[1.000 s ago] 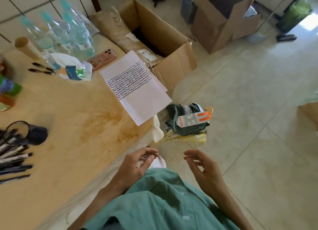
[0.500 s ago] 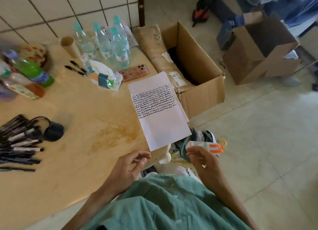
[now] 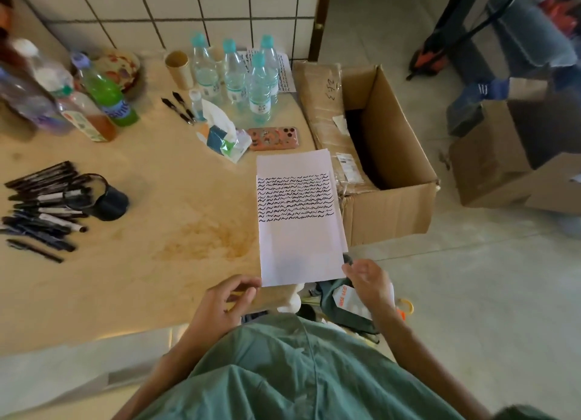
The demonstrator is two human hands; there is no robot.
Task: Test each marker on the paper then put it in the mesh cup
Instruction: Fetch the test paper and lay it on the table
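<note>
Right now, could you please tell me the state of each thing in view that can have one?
mesh cup: on its side, mouth toward the markers.
markers: loose pile on the table, none held.
paper: top half filled with squiggles, lower half blank, overhanging the table edge.
cardboard box: open.
water bottles: upright, capped.
left hand: empty, fingers loosely curled.
right hand: empty, at the paper's corner.

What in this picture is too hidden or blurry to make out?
Head view:
- Mesh cup lies on its side, so its contents are unreadable.
- Cardboard box interior is lost in shadow.
- Markers are cut off by the left edge, so there is no count.
- Items under the right hand are partly covered.
</note>
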